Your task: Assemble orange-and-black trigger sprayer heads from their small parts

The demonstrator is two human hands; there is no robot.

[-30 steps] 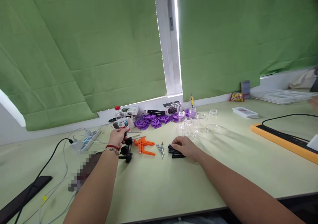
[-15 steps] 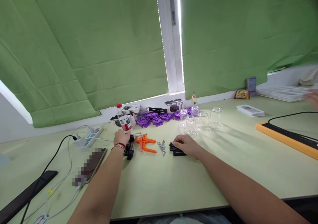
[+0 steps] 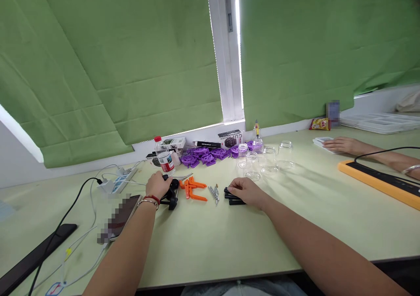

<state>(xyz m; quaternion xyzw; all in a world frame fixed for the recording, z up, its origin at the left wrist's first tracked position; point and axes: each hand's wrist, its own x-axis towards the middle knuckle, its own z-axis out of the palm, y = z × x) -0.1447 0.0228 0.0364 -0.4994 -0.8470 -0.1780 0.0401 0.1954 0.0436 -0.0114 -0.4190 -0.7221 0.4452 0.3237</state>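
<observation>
Our left hand (image 3: 158, 185) curls around the black wheeled parts (image 3: 171, 194), centre-left of frame. Our right hand (image 3: 246, 190) lies flat, fingers closed over the black strips (image 3: 231, 197). Both look light, rigid plastic; we'd pinch the strips by their edges. Glass jars (image 3: 265, 159) behind look fragile.

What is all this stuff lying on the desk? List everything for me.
black parts: small stack, black, under right hand
black wheel pieces: a few, black, by left hand
orange parts: several, orange, desk centre
screws: handful, silver, beside orange parts
purple parts: many, purple, near wall
glass jars: several, clear, behind right hand
water bottle: one, clear, red cap
co-worker's hand: one, far right
left hand: touching wheel pieces
right hand: resting on black parts
</observation>
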